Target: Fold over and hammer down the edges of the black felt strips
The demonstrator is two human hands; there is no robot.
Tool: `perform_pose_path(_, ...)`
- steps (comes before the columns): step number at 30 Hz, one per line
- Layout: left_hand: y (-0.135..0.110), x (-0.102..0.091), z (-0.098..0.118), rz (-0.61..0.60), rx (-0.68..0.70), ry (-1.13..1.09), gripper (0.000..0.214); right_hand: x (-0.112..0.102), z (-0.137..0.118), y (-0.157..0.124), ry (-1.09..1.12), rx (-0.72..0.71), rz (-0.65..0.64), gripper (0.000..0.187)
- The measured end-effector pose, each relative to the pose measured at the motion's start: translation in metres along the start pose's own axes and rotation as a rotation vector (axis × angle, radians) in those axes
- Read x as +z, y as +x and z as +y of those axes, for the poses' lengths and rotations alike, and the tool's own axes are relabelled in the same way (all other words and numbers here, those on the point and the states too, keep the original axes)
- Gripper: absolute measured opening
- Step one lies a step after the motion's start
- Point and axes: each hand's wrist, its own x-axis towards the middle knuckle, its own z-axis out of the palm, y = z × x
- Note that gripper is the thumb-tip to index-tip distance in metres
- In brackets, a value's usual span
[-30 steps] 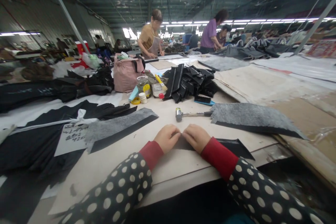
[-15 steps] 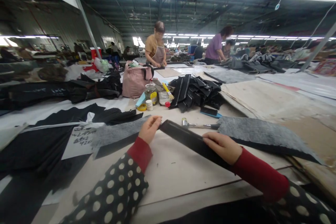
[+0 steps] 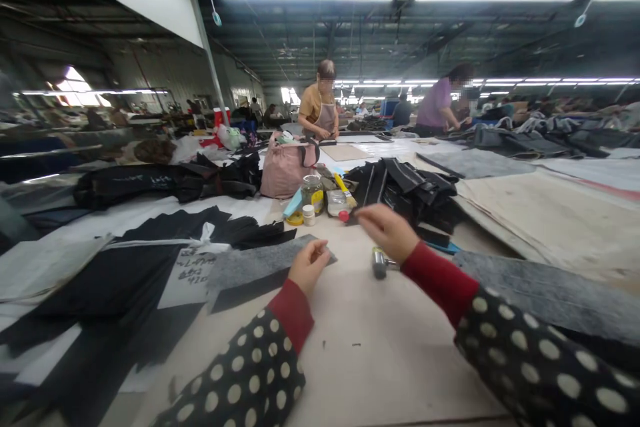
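Observation:
My left hand (image 3: 310, 267) hovers low over the table with its fingers curled in, right at the near end of a grey felt piece (image 3: 255, 267) backed with black; nothing shows in it. Raised above the table, my right hand (image 3: 387, 230) has its fingers stretched out to the left and holds nothing, just in front of a pile of black folded strips (image 3: 410, 190). A small metal hammer (image 3: 380, 261) lies on the tabletop (image 3: 370, 347) under my right wrist.
A glass jar (image 3: 313, 192), small pots, a brush (image 3: 345, 190) and a pink bag (image 3: 285, 170) stand behind my hands. Black cloth and a handwritten paper tag (image 3: 193, 265) cover the left. Another grey felt piece (image 3: 540, 287) lies right. Two people work at the far end.
The long black strip that both hands held half a second ago is gone from them. My right hand has risen toward the black pile; my left has drawn back to the grey felt.

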Motion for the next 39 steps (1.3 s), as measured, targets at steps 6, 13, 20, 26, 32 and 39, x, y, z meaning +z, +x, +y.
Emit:
perform_pose_path(6, 0.006, -0.011, 0.012, 0.119, 0.022, 0.206, 0.032, 0.082, -0.008, -0.082, 0.272, -0.006, -0.357, 0.02)
perform_pose_path(13, 0.09, -0.033, 0.034, 0.234, 0.068, 0.402, 0.048, 0.073, 0.005, -0.077, 0.381, 0.188, -0.452, 0.019)
perform_pose_path(20, 0.185, -0.037, 0.023, 0.348, 0.002, 0.479, 0.07, 0.07, 0.002, -0.076, 0.417, 0.187, -0.487, 0.021)
perform_pose_path(26, 0.22, -0.024, 0.013, 0.328, -0.01, 0.453, 0.048, 0.072, 0.004, -0.074, 0.424, 0.188, -0.471, 0.019)
perform_pose_path(32, 0.224, -0.015, 0.001, 0.377, 0.011, 0.44, 0.046, 0.075, 0.007, -0.073, 0.43, 0.198, -0.477, 0.018)
perform_pose_path(39, 0.225, -0.021, 0.027, 0.493, 0.089, 0.403, 0.051, 0.075, 0.01, -0.073, 0.457, 0.202, -0.45, 0.02)
